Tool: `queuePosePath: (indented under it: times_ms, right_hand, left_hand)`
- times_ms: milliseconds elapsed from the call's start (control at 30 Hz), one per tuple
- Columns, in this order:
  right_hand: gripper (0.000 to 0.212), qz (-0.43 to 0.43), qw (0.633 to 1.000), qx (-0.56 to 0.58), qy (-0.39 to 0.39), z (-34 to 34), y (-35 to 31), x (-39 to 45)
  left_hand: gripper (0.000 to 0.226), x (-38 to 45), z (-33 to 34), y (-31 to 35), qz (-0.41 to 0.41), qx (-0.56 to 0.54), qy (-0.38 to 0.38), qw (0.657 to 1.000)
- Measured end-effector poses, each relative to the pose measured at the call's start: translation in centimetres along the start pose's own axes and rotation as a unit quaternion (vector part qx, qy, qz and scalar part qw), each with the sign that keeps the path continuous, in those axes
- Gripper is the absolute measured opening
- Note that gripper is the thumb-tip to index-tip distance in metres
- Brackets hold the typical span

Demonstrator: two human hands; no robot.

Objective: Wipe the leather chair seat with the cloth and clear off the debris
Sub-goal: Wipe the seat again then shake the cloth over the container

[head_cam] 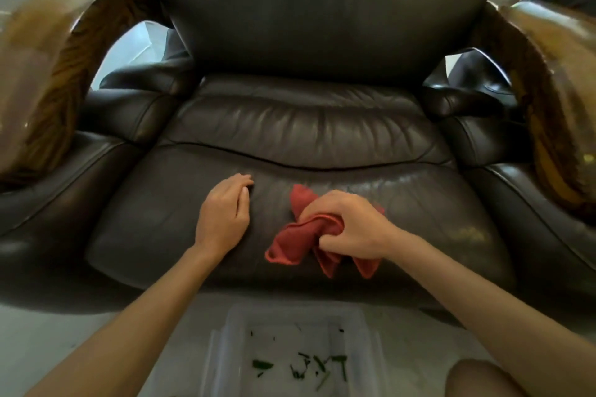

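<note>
The red cloth (309,235) lay bunched on the front half of the leather chair seat (154,219), gripped in the closed right hand (351,229). The left hand (224,216) rested open and flat on the seat, just left of the cloth and apart from it. Below the seat's front edge, a clear plastic bin (225,348) on the floor held green debris (303,364)

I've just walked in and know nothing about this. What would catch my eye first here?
Probably the red cloth, bunched in the person's right hand at the middle of the dark leather chair seat. The left hand rests flat on the seat beside it. On the floor in front sits a clear plastic bin holding green scraps.
</note>
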State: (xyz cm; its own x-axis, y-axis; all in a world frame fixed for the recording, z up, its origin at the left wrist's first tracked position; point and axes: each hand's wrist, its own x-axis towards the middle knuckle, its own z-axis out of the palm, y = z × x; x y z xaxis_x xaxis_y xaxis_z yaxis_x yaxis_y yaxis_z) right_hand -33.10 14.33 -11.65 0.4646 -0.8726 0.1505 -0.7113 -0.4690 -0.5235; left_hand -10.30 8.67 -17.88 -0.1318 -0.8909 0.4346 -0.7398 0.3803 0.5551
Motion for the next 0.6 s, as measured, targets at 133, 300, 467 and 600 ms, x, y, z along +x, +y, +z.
queuePosePath:
  times_ms: [133,300,467,600]
  right_hand:
    - [0.046,0.036,0.987,0.049,0.147,-2.5,1.6,1.9]
    - [0.072,0.173,0.98,-0.051,0.081,-1.1,4.9,6.7]
    - [0.051,0.176,0.966,-0.129,0.137,2.5,4.6,6.1]
    - [0.053,0.101,0.981,-0.081,0.142,4.0,1.7,2.9]
  left_hand:
    - [0.029,0.1,0.4,0.2,0.003,0.017,0.004,1.0]
    - [0.033,0.2,0.6,0.0,0.021,0.031,0.004,0.999]
    - [0.038,0.2,1.0,-0.4,0.038,0.021,0.005,0.999]
    - [0.04,0.2,1.0,-0.5,0.02,-0.01,0.006,1.0]
